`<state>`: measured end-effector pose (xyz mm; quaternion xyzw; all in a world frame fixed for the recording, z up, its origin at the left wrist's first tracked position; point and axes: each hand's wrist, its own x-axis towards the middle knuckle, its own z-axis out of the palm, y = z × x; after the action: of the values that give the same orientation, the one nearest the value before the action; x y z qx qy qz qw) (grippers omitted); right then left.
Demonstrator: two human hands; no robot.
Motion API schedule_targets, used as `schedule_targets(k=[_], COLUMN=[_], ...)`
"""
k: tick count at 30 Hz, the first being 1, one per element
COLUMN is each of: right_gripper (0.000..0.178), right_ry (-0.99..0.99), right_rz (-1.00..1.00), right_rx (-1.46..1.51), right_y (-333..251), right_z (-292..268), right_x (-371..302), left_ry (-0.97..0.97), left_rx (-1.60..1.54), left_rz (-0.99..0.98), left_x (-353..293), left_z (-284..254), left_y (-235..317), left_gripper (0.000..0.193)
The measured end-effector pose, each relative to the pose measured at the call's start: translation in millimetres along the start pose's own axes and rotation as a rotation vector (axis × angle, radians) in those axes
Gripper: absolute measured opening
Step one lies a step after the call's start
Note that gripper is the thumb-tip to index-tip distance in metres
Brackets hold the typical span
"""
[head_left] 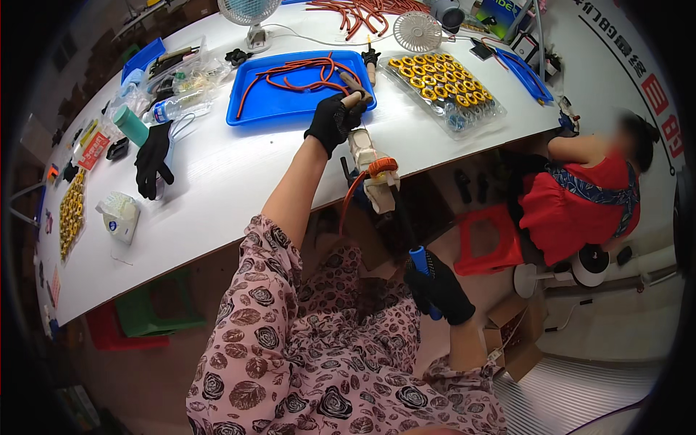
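My left hand (pixel 336 122), in a black glove, is closed at the upper end of a pale clamp-like fixture (pixel 366 150) at the table's front edge. What its fingers hold is hard to make out; a brownish tool-like piece (pixel 354 81) shows just beyond them. An orange ring-shaped part (pixel 383 167) sits on the fixture, and a red-brown cord (pixel 351 197) hangs beside it. Below and to the right, my black-gloved right hand (pixel 440 290) grips the blue handle (pixel 418 258) of a dark bar that runs down from the fixture.
A blue tray (pixel 254 109) with red-brown cords lies beyond my left hand. Right of it is a pack of yellow rings (pixel 442 78). A black glove (pixel 154 161), a bottle (pixel 174 107) and a tissue pack (pixel 118 216) lie left. A person in red (pixel 580 196) sits at right.
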<state>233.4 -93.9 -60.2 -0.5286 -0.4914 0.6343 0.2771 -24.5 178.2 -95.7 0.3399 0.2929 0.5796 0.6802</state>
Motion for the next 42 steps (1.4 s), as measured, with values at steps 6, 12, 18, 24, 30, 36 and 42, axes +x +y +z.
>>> schedule_targets(k=[6,12,18,24,30,36,42], right_gripper=[0.019,0.032,0.038,0.023,0.009,0.014,0.016], right_ry=[0.046,-0.323,-0.104,0.014,0.262,0.003,-0.015], right_rz=[0.219,0.504,0.502,0.096,0.124,0.219,0.129], right_rx=[-0.072,0.836,0.496,0.825,0.23,0.141,0.05], right_y=[-12,65,102,57,15,10,-6], right_z=[-2,-25,-32,-5,14,1,0], right_x=[-37,-126,-204,-159,-102,-53,-2], left_ry=[0.04,0.324,-0.301,-0.18,0.115,0.055,0.029], left_rx=[0.162,1.266,1.635,1.635,0.414,0.079,0.079], left_rz=[0.026,0.973,1.124,1.259,0.894,0.291,0.08], left_x=[-19,-138,-210,-205,-123,-43,-29], left_z=[14,44,83,89,78,20,23], left_y=[11,23,-25,6,76,39,12], left_gripper=[0.018,0.015,0.039,0.034,0.019,0.016,0.02])
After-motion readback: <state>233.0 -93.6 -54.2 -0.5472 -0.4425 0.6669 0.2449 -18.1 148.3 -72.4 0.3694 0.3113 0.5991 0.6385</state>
